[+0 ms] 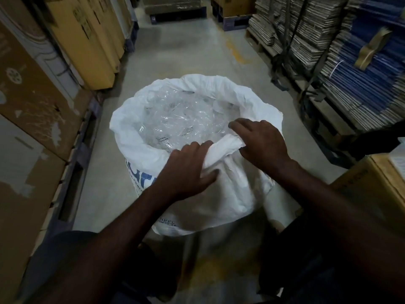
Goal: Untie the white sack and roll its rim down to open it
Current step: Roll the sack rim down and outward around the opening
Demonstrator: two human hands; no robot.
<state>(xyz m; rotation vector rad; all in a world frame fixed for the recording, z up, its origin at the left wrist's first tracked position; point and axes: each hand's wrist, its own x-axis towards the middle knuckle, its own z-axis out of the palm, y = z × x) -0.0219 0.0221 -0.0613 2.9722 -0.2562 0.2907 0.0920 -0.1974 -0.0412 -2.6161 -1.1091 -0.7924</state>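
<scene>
A white woven sack [135, 137] with blue print stands open on the concrete floor in front of me. Its rim is folded outward around most of the mouth. Crumpled clear plastic [184, 115] fills the inside. My left hand [186, 170] grips the near part of the rim, fingers over the top and thumb on the outside. My right hand [260, 141] grips the same bunched fold of rim just to the right, fingers curled over it.
Tall cardboard boxes [87, 40] on pallets line the left side of the aisle. Stacks of flattened cartons [328, 51] on pallets line the right. A brown box [377, 185] sits near my right arm. Bare concrete floor [192, 51] runs ahead beyond the sack.
</scene>
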